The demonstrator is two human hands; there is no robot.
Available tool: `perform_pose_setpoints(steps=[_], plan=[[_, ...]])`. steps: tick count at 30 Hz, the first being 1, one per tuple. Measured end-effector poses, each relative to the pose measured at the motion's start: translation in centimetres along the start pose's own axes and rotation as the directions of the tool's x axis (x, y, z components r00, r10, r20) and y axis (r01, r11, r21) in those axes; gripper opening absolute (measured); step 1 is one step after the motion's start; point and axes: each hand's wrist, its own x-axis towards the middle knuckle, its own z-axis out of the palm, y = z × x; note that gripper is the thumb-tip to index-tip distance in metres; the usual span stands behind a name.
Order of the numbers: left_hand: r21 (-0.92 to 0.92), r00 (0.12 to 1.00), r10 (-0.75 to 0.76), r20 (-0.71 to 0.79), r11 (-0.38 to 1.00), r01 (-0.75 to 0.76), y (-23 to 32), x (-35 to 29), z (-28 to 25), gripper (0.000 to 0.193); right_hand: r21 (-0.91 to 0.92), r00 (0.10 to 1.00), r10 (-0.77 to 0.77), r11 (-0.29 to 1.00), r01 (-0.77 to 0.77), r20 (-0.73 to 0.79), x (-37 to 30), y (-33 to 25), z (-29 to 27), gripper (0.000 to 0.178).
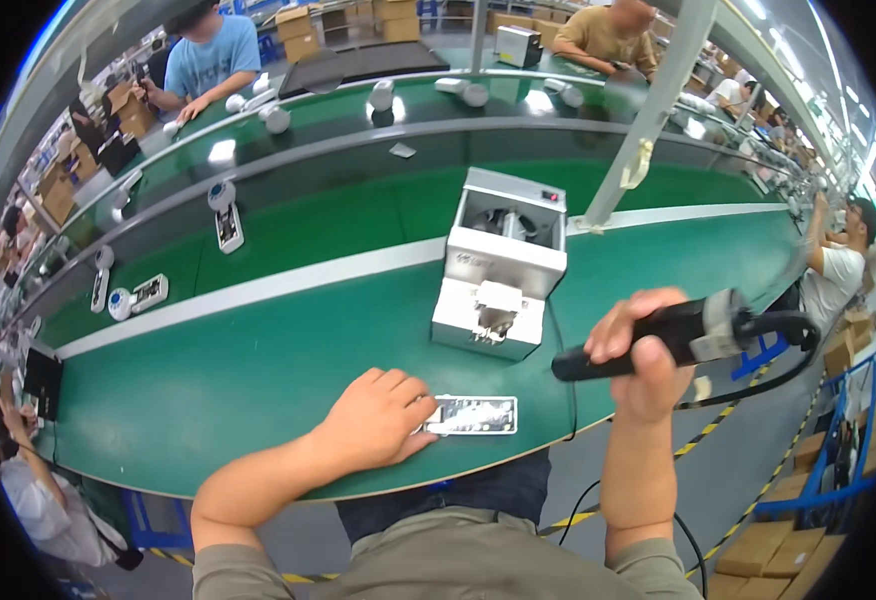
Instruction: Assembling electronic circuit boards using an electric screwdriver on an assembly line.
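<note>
My left hand lies on the green workbench, fingers curled around the left end of a small white device housing. The housing lies flat with its inside facing up; electronic parts show in it. In my right hand is a black electric screwdriver, raised above the bench's front edge. Its narrower end points left, and a thick black cable leaves the other end. Grey tape wraps its body. Beyond the housing stands a grey-white box-shaped machine, probably a screw feeder, with an open top and a front block.
A metal post rises right of the machine. Behind a white strip, a green conveyor carries several white devices, including one at left. Co-workers sit across the line and at both sides. Cardboard boxes stand at lower right.
</note>
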Motion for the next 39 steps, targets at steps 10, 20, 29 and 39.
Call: perform_pose_setpoints(steps=[10, 20, 29, 39], plan=[[-0.208, 0.918, -0.073, -0.390, 0.978, -0.010, -0.2, -0.7, 2.2, 0.038, -0.043, 0.976, -0.071, 0.996, 0.081, 0.207, 3.0, 3.5, 5.0, 0.025], [-0.323, 0.926, -0.131, -0.353, 0.946, 0.011, -1.3, -0.7, 2.9, 0.037, 0.111, 0.954, 0.111, 0.983, -0.147, 0.280, 1.2, 3.4, 5.8, 0.029], [-0.310, 0.920, -0.113, -0.374, 0.951, -0.009, -1.9, 0.3, 3.7, 0.036, 0.129, 0.951, 0.210, 0.961, -0.243, 0.226, -0.6, 6.1, 5.5, 0.032], [-0.332, 0.922, -0.130, -0.364, 0.943, 0.002, -2.3, 0.4, 4.2, 0.033, 0.173, 0.946, 0.255, 0.941, -0.290, 0.202, -0.4, 7.1, 6.3, 0.032]])
